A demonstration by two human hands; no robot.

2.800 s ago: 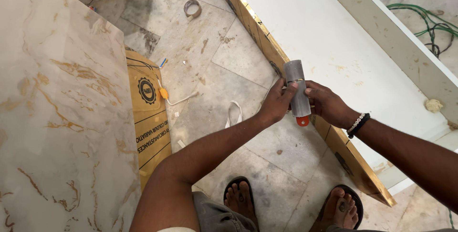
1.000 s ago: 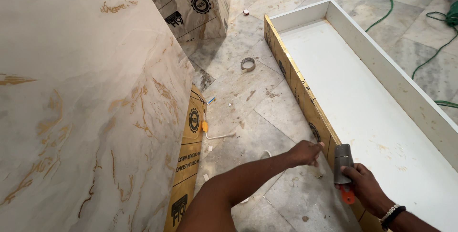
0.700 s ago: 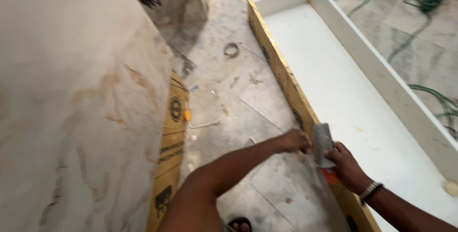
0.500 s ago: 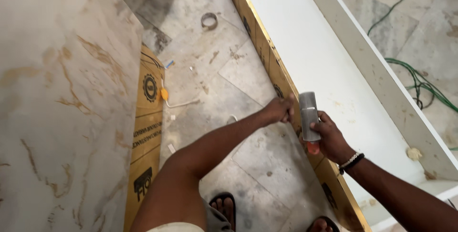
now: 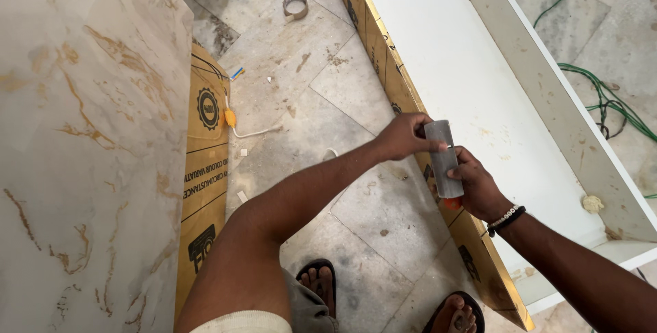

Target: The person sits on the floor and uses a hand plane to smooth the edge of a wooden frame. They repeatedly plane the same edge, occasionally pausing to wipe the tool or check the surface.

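Right hand (image 5: 475, 186) is gripping a grey cylindrical tool (image 5: 443, 159) (orange tip) over the plywood edge (image 5: 383, 66) — left hand (image 5: 404, 136) is pinching its top.

Two hands were in view, the left hand (image 5: 402, 137) and the right hand (image 5: 477, 186), and between them one grey tube (image 5: 443, 159) with an orange tip. One beaded bracelet (image 5: 506, 218) sat on the right wrist. Two sandalled feet (image 5: 319, 285) showed below. One tape roll (image 5: 295, 6) lay on the floor, beside one long white box (image 5: 479, 86), one marble slab (image 5: 82, 134) and one green cable (image 5: 602, 100).
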